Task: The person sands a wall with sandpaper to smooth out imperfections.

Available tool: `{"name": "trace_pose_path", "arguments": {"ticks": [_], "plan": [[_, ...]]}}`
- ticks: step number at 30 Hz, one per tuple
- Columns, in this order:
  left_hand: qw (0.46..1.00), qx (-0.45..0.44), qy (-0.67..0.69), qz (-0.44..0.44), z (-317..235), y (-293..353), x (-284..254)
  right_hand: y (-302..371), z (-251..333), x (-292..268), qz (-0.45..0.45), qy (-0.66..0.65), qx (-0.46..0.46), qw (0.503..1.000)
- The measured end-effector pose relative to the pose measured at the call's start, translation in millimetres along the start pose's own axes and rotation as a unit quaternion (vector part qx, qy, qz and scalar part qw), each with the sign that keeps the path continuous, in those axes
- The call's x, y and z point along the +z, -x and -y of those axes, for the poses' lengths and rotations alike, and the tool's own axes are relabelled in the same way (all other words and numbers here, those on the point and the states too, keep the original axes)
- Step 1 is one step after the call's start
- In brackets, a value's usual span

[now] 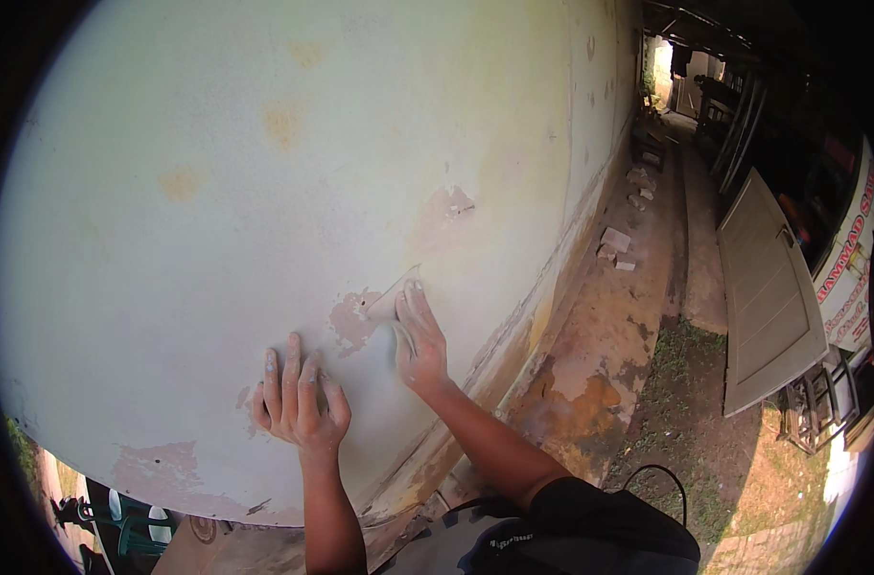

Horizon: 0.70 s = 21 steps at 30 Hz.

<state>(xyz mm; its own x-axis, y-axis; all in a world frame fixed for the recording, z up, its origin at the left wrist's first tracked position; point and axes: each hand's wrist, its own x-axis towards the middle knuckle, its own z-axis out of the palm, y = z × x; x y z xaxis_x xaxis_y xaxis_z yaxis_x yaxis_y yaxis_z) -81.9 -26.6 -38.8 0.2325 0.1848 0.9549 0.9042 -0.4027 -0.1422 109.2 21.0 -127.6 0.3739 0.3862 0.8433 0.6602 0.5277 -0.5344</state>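
Both my hands are at a large whitish wall with worn, pinkish patches. My left hand [301, 398] rests against the wall with fingers apart, holding nothing. Higher and to its right, my right hand [419, 335] presses a thin, flat, straight-edged piece [389, 301] to the wall; its fingers cover part of it, and I cannot make out whether it is sandpaper or a scraper blade. A bare pinkish patch [350, 324] lies just left of that piece. Another peeled patch [446, 206] with a small dark hole is above. Fine pale dust coats my fingers.
Along the wall's foot runs a stained concrete strip [576, 393] with broken rubble [614, 240]. A pale door panel [768, 297] leans at the right, beside a banner [854, 254] with red lettering. Green plastic chairs [135, 527] stand at the lower left. A dark cable [681, 479] curves near my right arm.
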Motion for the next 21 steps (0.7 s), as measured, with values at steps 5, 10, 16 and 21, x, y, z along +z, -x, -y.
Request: {"name": "trace_pose_path", "arguments": {"ticks": [5, 10, 16, 21], "plan": [[1.000, 0.003, 0.006, -0.022, -1.4, 2.2, 1.3, -61.6, -24.9, -11.3, -0.116, -0.086, 0.246, 0.959], [0.996, -0.010, 0.085, -0.005, 5.4, 5.2, -9.1, 1.4, 71.2, 23.0, -0.011, -0.096, 0.028, 0.995], [0.996, -0.062, 0.051, 0.027, 38.1, -17.0, -59.6, -2.1, 34.8, 8.4, 0.029, -0.009, -0.035, 0.999], [0.996, -0.014, -0.079, 0.024, 61.3, -24.0, -68.4, -58.1, 4.2, -1.6, -0.059, -0.030, 0.161, 0.985]]}}
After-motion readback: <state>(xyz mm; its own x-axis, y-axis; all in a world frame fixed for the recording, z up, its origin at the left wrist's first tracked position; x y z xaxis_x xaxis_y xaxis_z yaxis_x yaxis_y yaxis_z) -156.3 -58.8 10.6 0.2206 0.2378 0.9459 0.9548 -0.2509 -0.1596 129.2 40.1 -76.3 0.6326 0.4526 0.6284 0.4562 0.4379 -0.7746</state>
